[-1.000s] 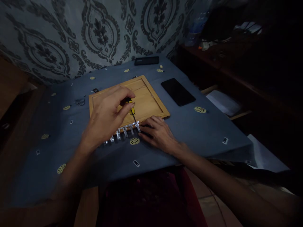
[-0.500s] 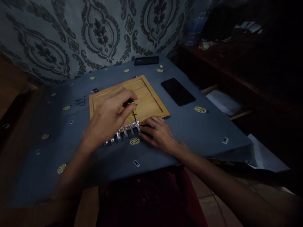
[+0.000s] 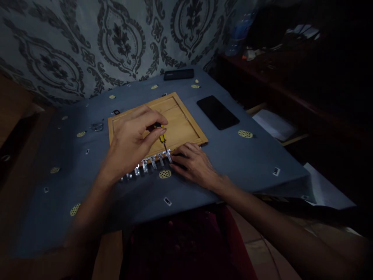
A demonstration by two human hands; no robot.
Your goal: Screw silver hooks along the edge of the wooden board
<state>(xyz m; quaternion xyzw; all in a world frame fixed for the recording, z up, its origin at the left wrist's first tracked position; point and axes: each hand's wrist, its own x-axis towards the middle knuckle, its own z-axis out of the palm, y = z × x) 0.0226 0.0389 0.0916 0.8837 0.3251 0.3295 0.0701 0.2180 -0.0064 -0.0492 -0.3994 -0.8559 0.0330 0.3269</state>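
My left hand (image 3: 132,136) is closed round the black-and-yellow handle of a small screwdriver (image 3: 162,137), which leans slightly. Its tip meets the right end of a metal hook rail (image 3: 153,159), a strip with several shiny hooks along the near edge of a framed wooden board (image 3: 177,120). At that same end, my right hand (image 3: 194,163) has its fingers bent and pressed against the rail and the board's edge. Whether a screw sits under the tip is too small to tell. Part of the board is hidden behind my left hand.
A black phone (image 3: 218,112) lies right of the board, and a dark flat object (image 3: 178,74) at the back by the wall. Small metal pieces (image 3: 96,126) rest to the left on the blue tablecloth (image 3: 250,167). A plastic bottle (image 3: 239,33) stands at the back right.
The screwdriver handle leans a little further left, with my left hand shifted slightly along with it. My right hand stays against the rail. The whole view has moved marginally.
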